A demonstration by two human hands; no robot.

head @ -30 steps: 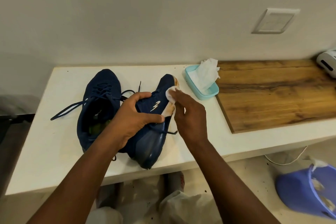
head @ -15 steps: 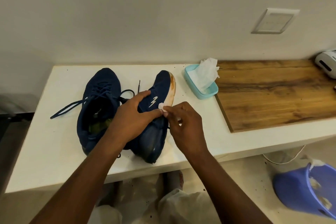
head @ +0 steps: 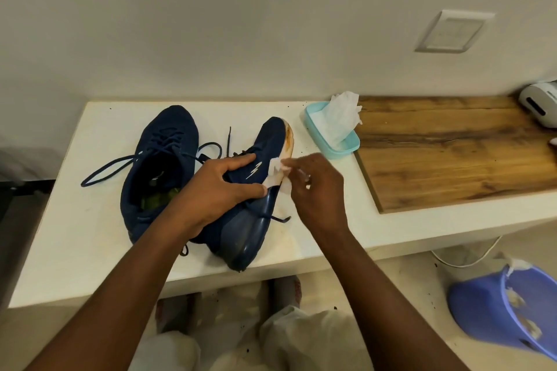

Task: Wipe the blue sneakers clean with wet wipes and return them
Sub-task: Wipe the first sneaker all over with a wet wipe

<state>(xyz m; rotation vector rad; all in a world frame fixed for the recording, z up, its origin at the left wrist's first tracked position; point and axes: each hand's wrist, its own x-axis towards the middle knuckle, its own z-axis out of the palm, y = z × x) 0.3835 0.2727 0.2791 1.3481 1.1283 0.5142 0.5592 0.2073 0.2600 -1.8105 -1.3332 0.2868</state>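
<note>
On the white counter [head: 90, 220], towards its front edge, one blue sneaker [head: 162, 159] lies flat. The second sneaker [head: 250, 229] is tipped on its side beside it, gripped across the upper by the left hand [head: 217, 190]. The right hand [head: 319, 190] pinches a wet wipe [head: 275, 181] against the sole's rim. Short, firm strokes towards the orange-stained toe [head: 288, 138], refolding to a clean face, would likely serve best.

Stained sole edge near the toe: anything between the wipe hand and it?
Nothing visible. The right hand presses the wipe on the held sneaker at mid-sole edge; the orange stain runs bare along that edge toward the toe. The left hand grips the upper, not the stained stretch. The wipe tub sits right of the toe, apart.
</note>
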